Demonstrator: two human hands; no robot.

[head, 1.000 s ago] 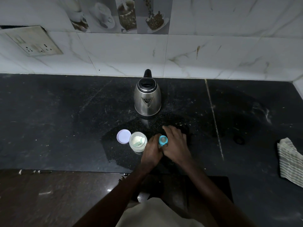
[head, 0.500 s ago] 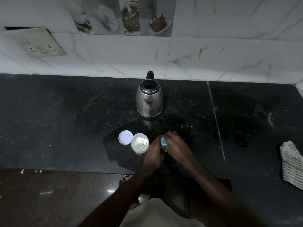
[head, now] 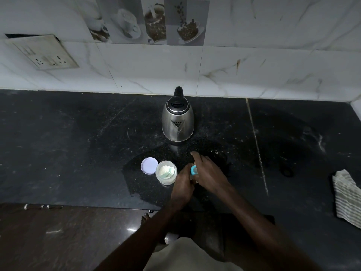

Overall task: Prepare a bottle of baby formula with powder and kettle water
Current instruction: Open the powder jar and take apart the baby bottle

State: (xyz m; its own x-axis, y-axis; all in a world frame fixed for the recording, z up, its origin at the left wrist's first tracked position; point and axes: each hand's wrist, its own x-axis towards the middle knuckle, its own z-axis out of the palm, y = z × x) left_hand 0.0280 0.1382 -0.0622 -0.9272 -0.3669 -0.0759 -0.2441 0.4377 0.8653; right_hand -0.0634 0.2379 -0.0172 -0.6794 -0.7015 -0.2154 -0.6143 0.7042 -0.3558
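My left hand (head: 182, 185) and my right hand (head: 209, 172) meet on the dark counter around a baby bottle whose blue top (head: 193, 170) shows between them; the bottle's body is hidden by my fingers. My left hand grips the bottle from the left, and my right hand's fingers curl over the blue top. Just left of the hands stands an open clear jar of white powder (head: 166, 172) with a pale scoop inside. Its white lid (head: 149, 165) lies flat beside it. A steel kettle (head: 177, 122) with a black lid stands behind, spout toward me.
The black stone counter (head: 78, 153) runs to a white tiled wall with a socket plate (head: 42, 52) at upper left. A striped cloth (head: 346, 196) lies at the right edge. The counter's front edge drops to a brown floor (head: 58, 237) at lower left.
Both hands stay on the bottle; my right hand has shifted round the blue top, its fingers now stretched further toward the kettle. The jar, lid and kettle have not moved.
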